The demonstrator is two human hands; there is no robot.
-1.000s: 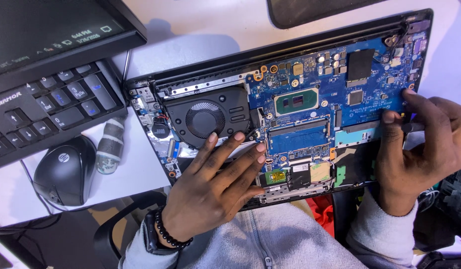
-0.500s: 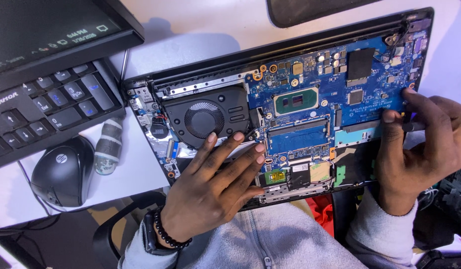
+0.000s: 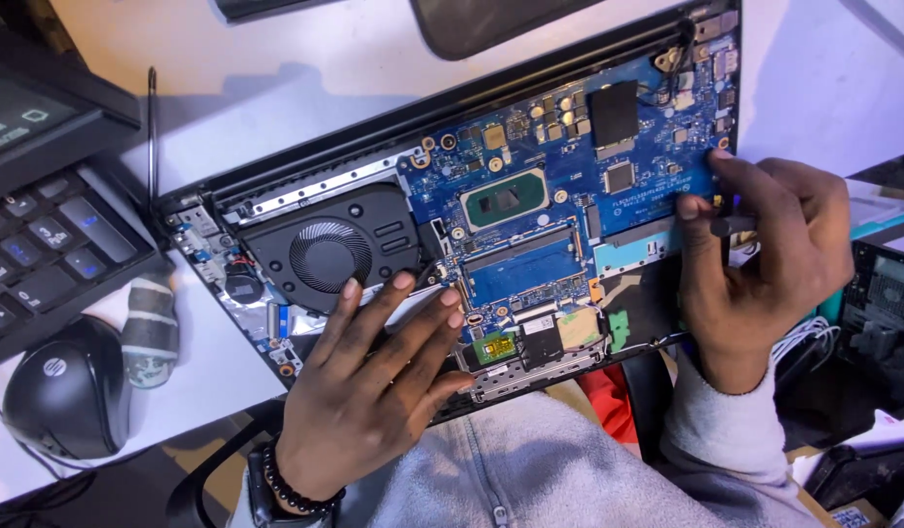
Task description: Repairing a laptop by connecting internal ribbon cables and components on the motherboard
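Left hand [image 3: 374, 391], fingers splayed and released, lies flat on the opened laptop [image 3: 452, 225] to steady it; right hand [image 3: 765, 264] fingers clench a dark tool [image 3: 731, 223] at the blue board [image 3: 569, 186]'s edge.

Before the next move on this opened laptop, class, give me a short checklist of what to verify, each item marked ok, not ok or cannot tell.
1. Left hand lies flat on the opened laptop, steadying it: ok.
2. Right hand holds a thin dark tool at the right edge of the blue circuit board: ok.
3. Tool tip seated on a screw: cannot tell, the fingers hide it.
4. Cooling fan free of fingers: ok, the fingertips lie just below it.
5. Laptop fully on the white table: not ok, its near edge overhangs the lap.
6. Mouse apart from the laptop: ok.
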